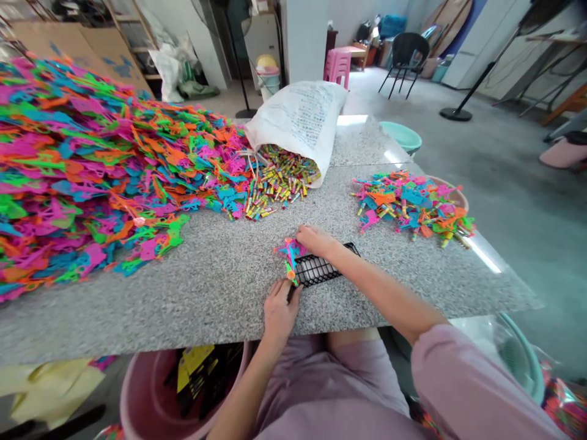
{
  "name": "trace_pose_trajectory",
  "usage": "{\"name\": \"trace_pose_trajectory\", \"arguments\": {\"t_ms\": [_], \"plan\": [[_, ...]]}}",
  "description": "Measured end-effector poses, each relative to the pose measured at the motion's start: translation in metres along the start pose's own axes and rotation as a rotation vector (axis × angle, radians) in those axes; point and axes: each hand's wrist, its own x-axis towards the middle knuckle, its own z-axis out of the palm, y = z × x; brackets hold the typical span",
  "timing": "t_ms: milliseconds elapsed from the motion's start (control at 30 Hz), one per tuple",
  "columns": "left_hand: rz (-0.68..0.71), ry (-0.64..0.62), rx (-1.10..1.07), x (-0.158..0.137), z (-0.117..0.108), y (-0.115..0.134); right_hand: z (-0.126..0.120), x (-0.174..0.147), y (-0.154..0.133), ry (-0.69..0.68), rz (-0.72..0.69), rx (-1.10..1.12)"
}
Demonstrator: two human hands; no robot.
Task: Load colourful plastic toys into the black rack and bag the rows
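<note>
A black plastic grid rack (pixel 316 269) with rows of slots lies on the stone tabletop in front of me. Several small bright plastic toys (pixel 290 255) in blue, pink, green and orange stand along its left end. My left hand (pixel 279 310) grips the near left corner of the rack, its thumb and fingers around a dark edge. At the far left end, my right hand (pixel 317 240) has its fingers curled down at a pink plastic toy piece (pixel 300 247), partly hidden by them. My right forearm crosses over the rack's right part.
A big heap of colourful plastic toys (pixel 92 165) covers the table's left. A white sack (pixel 300 113) spills small yellow-red tubes (pixel 279 183). A smaller toy pile (pixel 408 205) lies at right. Below the table edge, a pink tub (pixel 142 397) holds black and yellow pieces.
</note>
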Motion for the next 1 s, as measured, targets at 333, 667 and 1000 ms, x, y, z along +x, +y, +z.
{"name": "trace_pose_trajectory", "arguments": {"t_ms": [333, 667, 1000], "plan": [[-0.05, 0.014, 0.023, -0.002, 0.002, 0.002, 0.058, -0.109, -0.032, 0.227, 0.343, 1.128], [-0.017, -0.002, -0.002, 0.0, -0.001, 0.003, 0.032, -0.1, -0.066, -0.01, 0.311, 0.256], [-0.016, -0.05, -0.062, 0.002, -0.007, 0.001, 0.025, -0.093, -0.063, -0.075, 0.201, 0.217]]}}
